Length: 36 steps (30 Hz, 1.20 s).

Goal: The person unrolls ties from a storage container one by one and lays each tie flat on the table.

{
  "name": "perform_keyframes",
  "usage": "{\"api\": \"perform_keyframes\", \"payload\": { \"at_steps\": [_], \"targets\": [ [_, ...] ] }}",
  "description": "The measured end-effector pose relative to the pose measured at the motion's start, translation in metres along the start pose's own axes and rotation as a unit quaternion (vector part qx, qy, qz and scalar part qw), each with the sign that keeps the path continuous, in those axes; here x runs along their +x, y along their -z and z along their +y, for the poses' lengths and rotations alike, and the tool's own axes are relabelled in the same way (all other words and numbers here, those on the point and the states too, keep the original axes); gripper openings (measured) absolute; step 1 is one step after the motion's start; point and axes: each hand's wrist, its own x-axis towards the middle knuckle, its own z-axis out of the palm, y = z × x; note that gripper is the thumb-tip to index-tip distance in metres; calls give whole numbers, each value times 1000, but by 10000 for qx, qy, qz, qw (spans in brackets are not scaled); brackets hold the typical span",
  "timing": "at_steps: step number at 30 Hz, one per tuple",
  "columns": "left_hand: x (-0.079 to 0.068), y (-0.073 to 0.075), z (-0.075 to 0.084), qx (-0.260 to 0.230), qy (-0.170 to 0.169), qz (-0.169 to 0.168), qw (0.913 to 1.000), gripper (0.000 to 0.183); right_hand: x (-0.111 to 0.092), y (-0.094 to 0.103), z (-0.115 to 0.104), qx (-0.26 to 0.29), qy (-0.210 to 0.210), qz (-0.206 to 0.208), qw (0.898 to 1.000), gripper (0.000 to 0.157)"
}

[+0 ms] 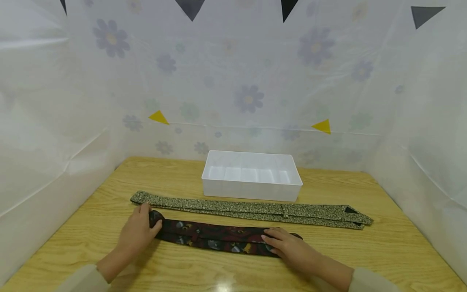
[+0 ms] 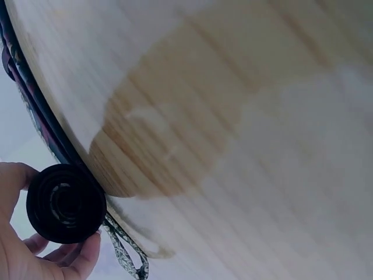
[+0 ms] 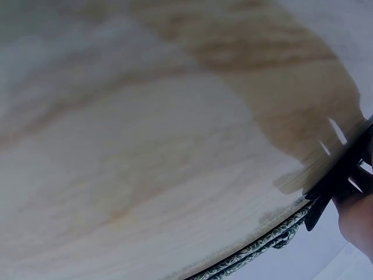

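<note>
A dark necktie [image 1: 215, 237] with red, grey and gold figures lies doubled lengthwise on the table, its left end wound into a small roll [image 1: 155, 217]. My left hand [image 1: 136, 229] grips that roll between thumb and fingers; the left wrist view shows its round, black coiled end [image 2: 67, 204]. On the tie's right part rest the fingers of my right hand [image 1: 292, 247], laid across the cloth near the end. In the right wrist view the dark tie end [image 3: 338, 175] is partly cut off at the edge. Behind lies a folded green-beige patterned necktie [image 1: 233, 206].
A white plastic box [image 1: 251, 190] with several compartments stands behind the ties on the wooden table [image 1: 168, 273]. White flowered sheeting [image 1: 233, 73] hangs at the back and both sides, with yellow [image 1: 159, 117] and dark triangles on it.
</note>
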Motion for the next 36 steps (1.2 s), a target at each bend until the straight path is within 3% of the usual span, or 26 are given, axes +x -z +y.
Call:
{"api": "perform_keyframes", "payload": {
  "at_steps": [10,22,26,31,36],
  "targets": [
    [-2,3,-3,-57,4,247,9997,41,0,0,1,75,-74,-112,9999,35],
    [-1,1,-9,275,-356,992,9940,26,0,-2,1,35,-136,-139,9998,35],
    [-1,2,-11,392,-575,1190,9905,20,0,-2,0,-10,-123,-109,9999,35],
    [-2,1,-14,636,-1041,1636,9790,11,0,-2,0,-26,-137,-79,9999,35],
    [-2,2,-17,754,-1098,1528,9792,18,0,-1,0,30,-182,-147,9997,35]
  ]
}}
